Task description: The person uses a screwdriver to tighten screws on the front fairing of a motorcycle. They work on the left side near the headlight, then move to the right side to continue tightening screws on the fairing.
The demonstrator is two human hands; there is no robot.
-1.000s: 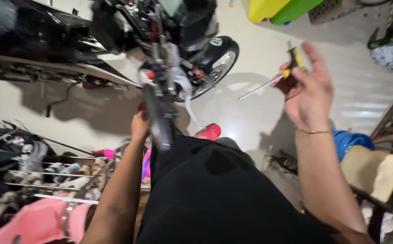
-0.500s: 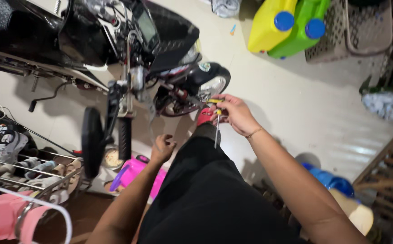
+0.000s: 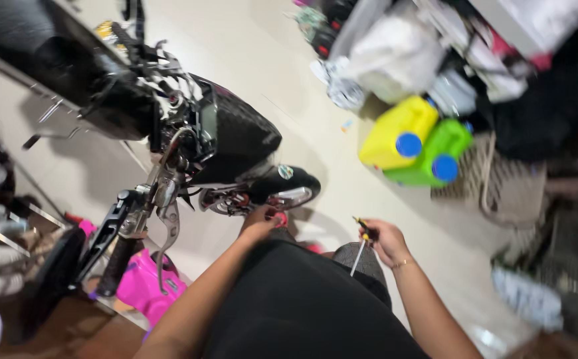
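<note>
left hand [image 3: 262, 223] moved down to wheel [image 3: 262, 193] | right hand [image 3: 385, 239] fingers grip screwdriver [image 3: 362, 242] | jugs [image 3: 418, 143] capped

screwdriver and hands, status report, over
Right hand gripping screwdriver, shaft pointing down. Left hand at motorcycle's front wheel. Handlebar lever close by on the left.

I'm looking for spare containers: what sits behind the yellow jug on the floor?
Next to the yellow jug lies a green jug, both blue-capped. Behind them: blurred pale bags and a woven basket. Whatever lies under that pile is covered.
</note>
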